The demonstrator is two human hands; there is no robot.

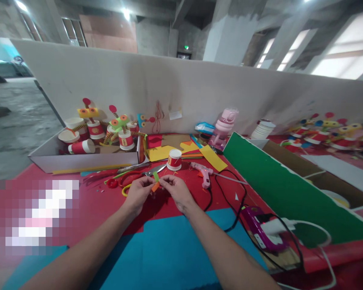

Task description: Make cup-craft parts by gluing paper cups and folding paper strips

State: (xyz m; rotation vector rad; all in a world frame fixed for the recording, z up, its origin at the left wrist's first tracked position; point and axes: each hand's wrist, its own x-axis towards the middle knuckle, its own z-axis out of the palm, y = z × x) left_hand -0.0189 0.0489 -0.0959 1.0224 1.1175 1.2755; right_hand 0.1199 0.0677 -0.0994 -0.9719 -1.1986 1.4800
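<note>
Small green and orange paper strips [156, 177] are held between my two hands, over the red table. My left hand [140, 192] pinches them from the left, with its thumb and forefinger together. My right hand [176, 191] pinches at their right side, its fingertips close to those of the left. Just beyond the hands stands a red and white paper cup [174, 160]. Scissors with yellow handles [126, 190] lie partly hidden behind my left hand. To the right rests a pink glue gun [203, 173].
A white box [90, 161] of cup figures stands at the left, and a green-sided box [284, 193] at the right. Blue sheets [175, 249] lie under my forearms. Black cables run to a purple power strip [264, 231]. Yellow paper [213, 157] lies behind the glue gun.
</note>
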